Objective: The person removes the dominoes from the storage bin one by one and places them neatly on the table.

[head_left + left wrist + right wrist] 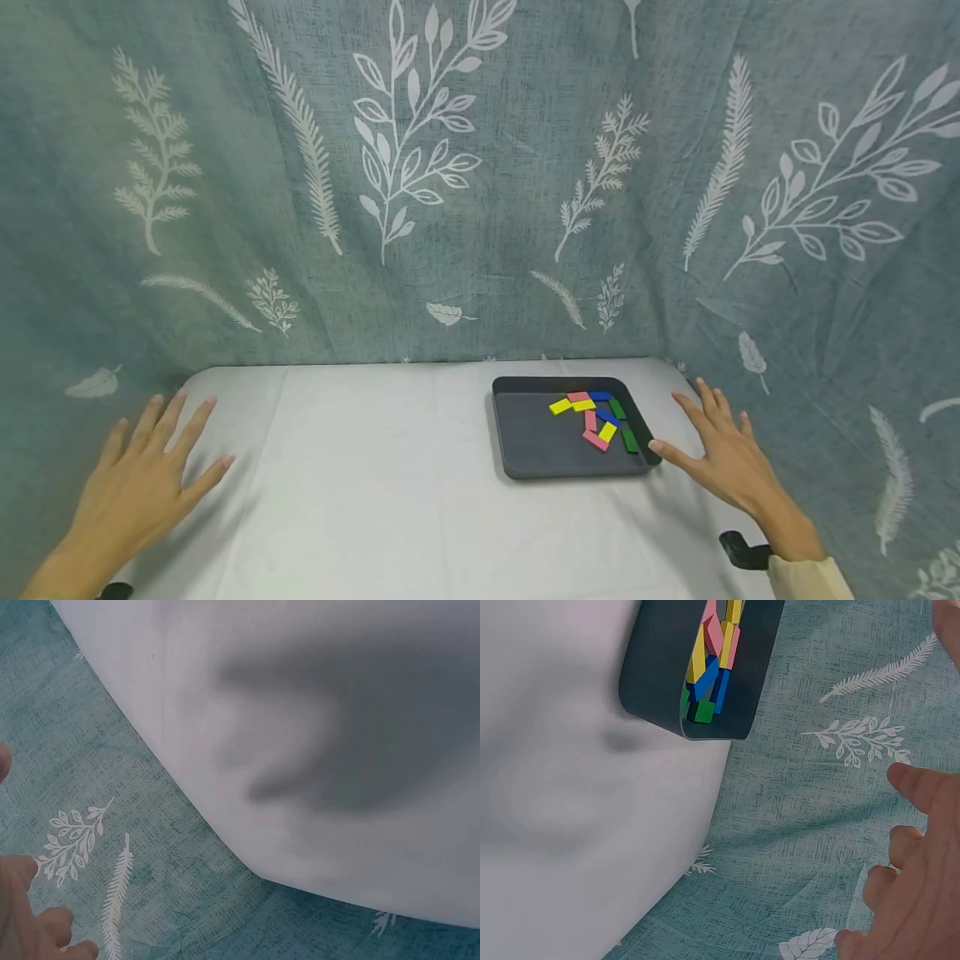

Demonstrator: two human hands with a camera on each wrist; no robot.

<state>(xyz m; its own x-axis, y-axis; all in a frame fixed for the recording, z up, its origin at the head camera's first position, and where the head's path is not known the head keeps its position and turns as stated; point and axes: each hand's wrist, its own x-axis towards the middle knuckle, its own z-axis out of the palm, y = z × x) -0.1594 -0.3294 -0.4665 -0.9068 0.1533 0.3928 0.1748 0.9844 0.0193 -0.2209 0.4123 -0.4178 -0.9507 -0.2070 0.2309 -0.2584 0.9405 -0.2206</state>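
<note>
My left hand [146, 483] hovers over the left side of the white table, fingers spread and holding nothing. On the right, my right hand [723, 462] is held with fingers extended, its thumb tip overlapping the right front corner of a dark grey tray [525, 437] in the head view. Several small flat blocks lie in the tray's right half, among them a yellow block [560, 406], a pink block [596, 441], a blue block [607, 417] and a green block [629, 440]. In the right wrist view the blocks [713, 636] show over the tray wall, beyond the fingers [922, 787].
A white cloth [360, 467] covers the table. Behind it and along both sides hangs a green-blue curtain [525, 183] with white leaf prints. A dark strap piece [745, 552] sits at my right wrist, beside a cream sleeve [808, 578].
</note>
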